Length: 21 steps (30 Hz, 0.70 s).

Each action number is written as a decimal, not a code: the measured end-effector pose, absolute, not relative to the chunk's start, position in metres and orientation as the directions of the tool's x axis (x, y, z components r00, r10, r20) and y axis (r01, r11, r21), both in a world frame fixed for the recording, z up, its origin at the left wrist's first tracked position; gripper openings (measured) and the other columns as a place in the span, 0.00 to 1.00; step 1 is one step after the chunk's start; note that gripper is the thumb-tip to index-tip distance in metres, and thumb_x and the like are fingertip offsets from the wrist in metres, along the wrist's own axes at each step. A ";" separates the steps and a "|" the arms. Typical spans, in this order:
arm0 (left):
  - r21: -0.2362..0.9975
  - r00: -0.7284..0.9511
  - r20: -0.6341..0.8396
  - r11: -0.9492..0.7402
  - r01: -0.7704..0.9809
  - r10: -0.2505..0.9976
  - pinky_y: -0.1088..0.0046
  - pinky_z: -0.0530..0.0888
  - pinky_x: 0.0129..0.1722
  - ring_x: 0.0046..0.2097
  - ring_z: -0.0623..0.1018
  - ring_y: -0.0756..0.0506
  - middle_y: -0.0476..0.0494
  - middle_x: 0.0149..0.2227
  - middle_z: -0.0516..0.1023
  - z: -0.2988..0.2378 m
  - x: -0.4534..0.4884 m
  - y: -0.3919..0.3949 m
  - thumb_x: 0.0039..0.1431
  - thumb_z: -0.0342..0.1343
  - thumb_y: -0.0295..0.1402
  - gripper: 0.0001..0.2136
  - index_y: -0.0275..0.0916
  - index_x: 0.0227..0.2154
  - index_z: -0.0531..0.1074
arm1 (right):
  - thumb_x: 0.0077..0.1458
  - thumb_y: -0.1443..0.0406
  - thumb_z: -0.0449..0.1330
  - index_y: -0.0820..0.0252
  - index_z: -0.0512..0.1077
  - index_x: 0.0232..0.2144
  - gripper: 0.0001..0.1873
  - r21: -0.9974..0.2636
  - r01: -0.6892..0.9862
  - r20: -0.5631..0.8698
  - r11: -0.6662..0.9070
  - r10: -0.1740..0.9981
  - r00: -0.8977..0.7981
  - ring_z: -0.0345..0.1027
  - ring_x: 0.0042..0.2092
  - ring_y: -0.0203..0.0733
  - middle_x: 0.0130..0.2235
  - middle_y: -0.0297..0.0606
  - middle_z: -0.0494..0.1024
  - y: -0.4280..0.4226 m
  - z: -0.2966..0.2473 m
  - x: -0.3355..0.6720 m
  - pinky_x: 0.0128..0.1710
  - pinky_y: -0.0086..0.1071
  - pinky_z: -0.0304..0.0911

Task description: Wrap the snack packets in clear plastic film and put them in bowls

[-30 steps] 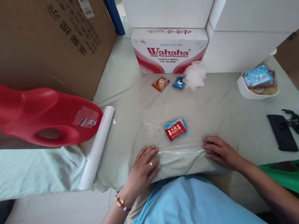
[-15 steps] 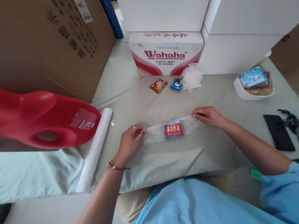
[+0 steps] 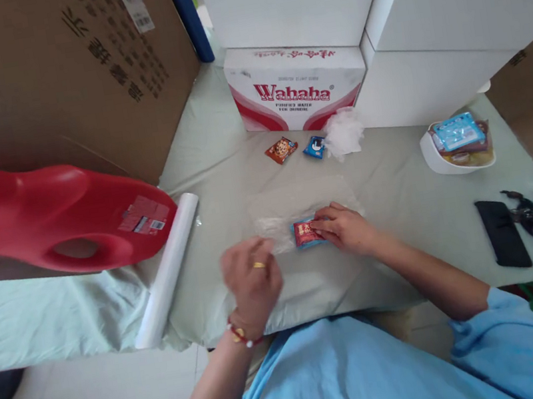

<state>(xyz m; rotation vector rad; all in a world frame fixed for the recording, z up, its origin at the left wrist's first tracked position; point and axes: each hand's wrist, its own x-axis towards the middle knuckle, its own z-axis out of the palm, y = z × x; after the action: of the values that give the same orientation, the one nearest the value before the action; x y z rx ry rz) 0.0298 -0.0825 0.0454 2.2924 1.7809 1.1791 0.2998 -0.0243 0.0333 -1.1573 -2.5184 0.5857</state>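
A small red snack packet (image 3: 305,233) with yellow lettering lies over a blue one, whose edges show around it. Beneath and beside them is thin clear plastic film (image 3: 271,227), spread and creased on the cloth. My right hand (image 3: 345,229) pinches the red packet's right end between thumb and fingers. To the left of the packets my left hand (image 3: 253,276) is closed with curled fingers, slightly blurred; what it may hold cannot be made out. Farther back lie an orange-brown snack packet (image 3: 281,150) and a blue snack packet (image 3: 314,147).
At left are a white plastic roll (image 3: 169,269), a red jug (image 3: 62,218) and a cardboard box (image 3: 40,80). A Wahaha box (image 3: 297,93) and crumpled white plastic (image 3: 344,133) stand behind. On the right are a white tub (image 3: 437,159), a black phone-like item (image 3: 502,233) and keys (image 3: 525,212).
My right hand has left the film's right end and moved left onto the red packet. My left hand has let go of the film's left end and shifted nearer my body, its fingers curling.
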 end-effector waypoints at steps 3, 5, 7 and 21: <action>0.406 0.371 0.371 -0.508 0.760 0.851 0.57 0.69 0.50 0.52 0.76 0.39 0.41 0.54 0.81 0.033 0.068 -0.086 0.66 0.49 0.25 0.22 0.47 0.60 0.74 | 0.72 0.64 0.54 0.55 0.80 0.55 0.18 -0.463 0.669 0.043 0.582 0.768 -0.639 0.68 0.46 0.49 0.52 0.48 0.80 -0.019 0.028 0.294 0.49 0.42 0.67; 0.396 0.396 0.246 -0.465 0.792 0.885 0.56 0.69 0.49 0.52 0.76 0.38 0.39 0.58 0.80 0.021 0.084 -0.079 0.66 0.48 0.24 0.25 0.44 0.63 0.72 | 0.71 0.66 0.54 0.56 0.81 0.53 0.17 -0.469 0.644 0.030 0.604 0.740 -0.672 0.69 0.46 0.48 0.50 0.47 0.82 -0.012 0.030 0.297 0.50 0.42 0.66; 0.383 0.389 0.175 -0.426 0.819 0.905 0.55 0.69 0.49 0.52 0.76 0.37 0.38 0.59 0.80 0.011 0.091 -0.071 0.66 0.48 0.24 0.25 0.43 0.64 0.72 | 0.70 0.68 0.53 0.58 0.82 0.49 0.17 -0.477 0.625 0.016 0.618 0.717 -0.697 0.71 0.44 0.47 0.45 0.45 0.83 0.000 0.032 0.301 0.52 0.43 0.65; 0.377 0.388 0.145 -0.413 0.829 0.910 0.51 0.68 0.46 0.50 0.74 0.35 0.42 0.58 0.82 0.017 0.091 -0.065 0.68 0.50 0.27 0.19 0.45 0.57 0.78 | 0.66 0.65 0.61 0.64 0.81 0.45 0.11 -0.415 0.833 -0.189 0.365 0.861 -0.471 0.72 0.45 0.48 0.39 0.46 0.82 0.088 0.030 0.264 0.47 0.35 0.61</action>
<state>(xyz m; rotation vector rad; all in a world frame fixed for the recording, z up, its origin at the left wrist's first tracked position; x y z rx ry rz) 0.0913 -0.0654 0.0168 2.4050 1.5399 0.4854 0.2637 0.0877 0.0296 -1.5823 -2.5454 0.7172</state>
